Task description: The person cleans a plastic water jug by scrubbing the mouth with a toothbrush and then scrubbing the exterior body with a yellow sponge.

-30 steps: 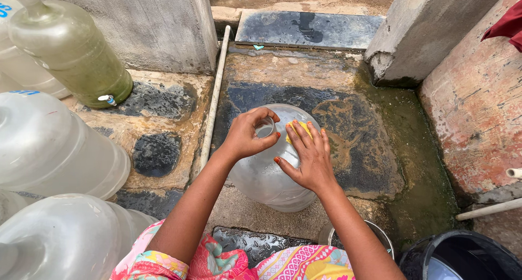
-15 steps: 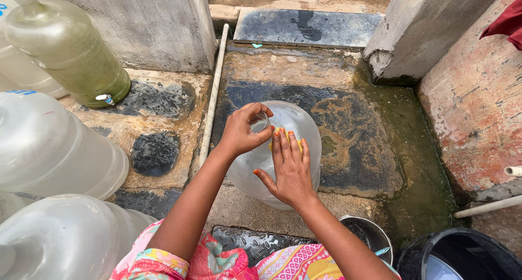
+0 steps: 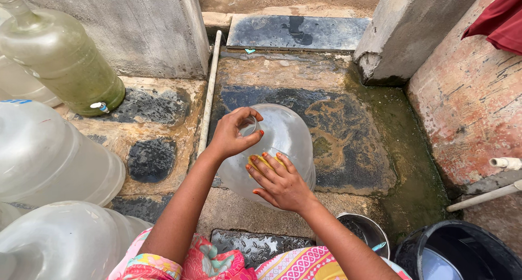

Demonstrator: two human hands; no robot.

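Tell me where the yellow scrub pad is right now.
In the head view, the yellow scrub pad is mid-frame, pressed under the right hand against the clear water jug.

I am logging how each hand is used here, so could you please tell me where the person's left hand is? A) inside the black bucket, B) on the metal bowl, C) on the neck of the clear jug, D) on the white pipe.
C: the left hand wraps its fingers around the neck of the clear jug, while the right hand presses a yellow sponge against its side.
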